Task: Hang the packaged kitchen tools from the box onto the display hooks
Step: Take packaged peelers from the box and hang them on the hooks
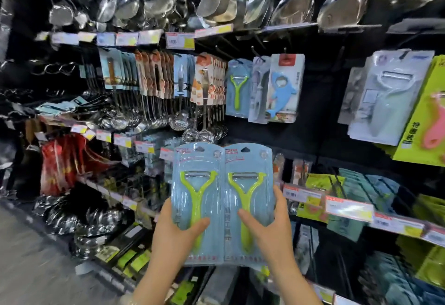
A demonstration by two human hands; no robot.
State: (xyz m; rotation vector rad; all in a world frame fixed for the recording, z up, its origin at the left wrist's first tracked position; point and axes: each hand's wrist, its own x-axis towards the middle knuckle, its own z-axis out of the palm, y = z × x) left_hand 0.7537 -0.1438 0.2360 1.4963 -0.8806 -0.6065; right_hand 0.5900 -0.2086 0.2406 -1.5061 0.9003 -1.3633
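A shop display wall of kitchen tools fills the view. At far left, red packets (63,162) hang low beside ladles (154,117) on card-backed hooks, with large steel scoops (296,4) strung along the top. In the near centre, a person holds up two blue blister packs side by side, edges touching, each upright and containing a lime-green Y-shaped peeler. The left hand (177,232) grips the left peeler pack (196,198) near its lower left edge, thumb pressed across the front of the pack. The right hand (269,225) grips the right peeler pack (248,196) along its lower right edge, thumb lying across the front, fingers wrapped behind. Both packs are in front of the shelves, not on any hook. Farther back, above them, a matching hung peeler pack (237,88) sits on a hook, just left of a blue shark-shaped tool pack (285,88). At far right hang a large white peeler pack (385,97) and lime-green packs (423,121). Price labels (346,208) run along the shelf rails.
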